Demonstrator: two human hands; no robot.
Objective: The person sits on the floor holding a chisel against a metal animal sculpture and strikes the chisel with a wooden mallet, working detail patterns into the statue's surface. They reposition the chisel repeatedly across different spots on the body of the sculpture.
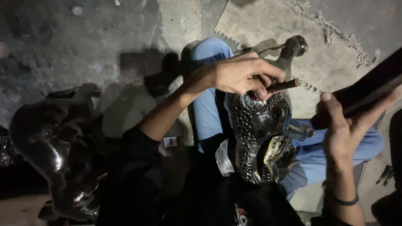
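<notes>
A shiny metal piece (259, 125) with a dimpled, hammered surface rests upright on my lap, between my blue-trousered legs (206, 109). My left hand (240, 74) is closed around a short dark rod (287, 85), whose lower end is hidden behind my fingers at the top of the metal piece. My right hand (345, 132), with a dark band at the wrist, is raised to the right of the piece. It holds a long dark bar (372, 86) across the palm, with the fingers loosely spread.
A large dark glossy metal figure (54, 142) stands on the concrete floor to my left. A frayed mat (272, 21) lies ahead, with a curved polished metal part (295, 45) above my left hand. A small dark object (385, 173) lies at the far right.
</notes>
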